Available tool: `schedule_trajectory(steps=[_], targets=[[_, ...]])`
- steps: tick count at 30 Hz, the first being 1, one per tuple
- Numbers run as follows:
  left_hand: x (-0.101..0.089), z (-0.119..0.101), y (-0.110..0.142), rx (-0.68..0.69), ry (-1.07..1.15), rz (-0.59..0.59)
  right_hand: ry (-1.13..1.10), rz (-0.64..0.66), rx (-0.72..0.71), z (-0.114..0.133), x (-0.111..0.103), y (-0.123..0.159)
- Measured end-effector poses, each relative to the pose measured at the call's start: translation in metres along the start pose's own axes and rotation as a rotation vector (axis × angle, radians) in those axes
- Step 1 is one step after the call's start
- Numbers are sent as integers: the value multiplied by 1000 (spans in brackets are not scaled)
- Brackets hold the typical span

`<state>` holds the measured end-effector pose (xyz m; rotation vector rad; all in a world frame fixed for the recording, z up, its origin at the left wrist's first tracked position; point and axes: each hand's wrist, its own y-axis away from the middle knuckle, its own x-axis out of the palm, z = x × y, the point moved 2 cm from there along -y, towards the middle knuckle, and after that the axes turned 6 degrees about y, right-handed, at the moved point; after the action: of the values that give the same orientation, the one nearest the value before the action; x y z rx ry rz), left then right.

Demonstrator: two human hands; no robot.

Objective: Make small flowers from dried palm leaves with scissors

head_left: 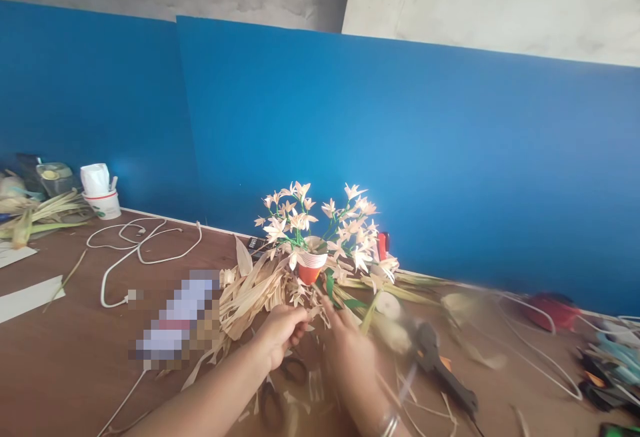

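My left hand (281, 336) is closed in a pinch, close to pale husk petals; what lies between the fingertips is too small to make out. To its right, my right hand (351, 354) is smeared by motion, one finger pointing toward the flowers. Beyond both hands stands a small orange-and-white pot (311, 269) with cream husk flowers (295, 217) on green stems. Dry corn husks (257, 290) are heaped left of the pot. Scissors (273, 402) lie below my left hand, partly hidden.
A dark glue gun (445, 370) rests to the right, near a red object (553, 310) and white cables. At left are a white cable (137, 244), a pixelated phone-like object (177, 320) and a paper cup (103, 202). A blue panel (400, 157) rises behind the table.
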<state>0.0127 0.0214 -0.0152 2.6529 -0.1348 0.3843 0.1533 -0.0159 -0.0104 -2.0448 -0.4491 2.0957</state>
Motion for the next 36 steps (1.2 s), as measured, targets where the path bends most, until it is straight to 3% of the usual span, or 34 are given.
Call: schedule_trajectory(steps=[4, 8, 11, 14, 17, 21, 24, 26, 29, 36], targets=[[-6, -3, -4, 76, -82, -22, -97, -83, -3, -15, 5, 0], [-12, -10, -9, 155, -236, -48, -232, -171, -38, -15, 10, 1], [-14, -15, -8, 247, -536, -59, -272, -209, -13, -14, 13, 1], [-16, -21, -3, 382, -878, -117, -247, -167, -7, -14, 13, 0], [-18, -28, 2, 495, -1083, -141, -222, -126, -8, -13, 11, 0], [-24, -36, 8, 515, -1220, -13, -219, -116, -9, -13, 10, 1], [-29, -37, 13, 394, -1390, 151, -212, -120, -24, -12, 11, 2], [-32, -34, 17, 345, -1472, 194, -210, -120, -32, -12, 12, 2], [-34, -30, 19, 328, -1426, 194, -218, -108, -26, -12, 12, 2], [-34, -31, 10, 305, -944, 163, -458, -96, -4, -5, 3, 3]])
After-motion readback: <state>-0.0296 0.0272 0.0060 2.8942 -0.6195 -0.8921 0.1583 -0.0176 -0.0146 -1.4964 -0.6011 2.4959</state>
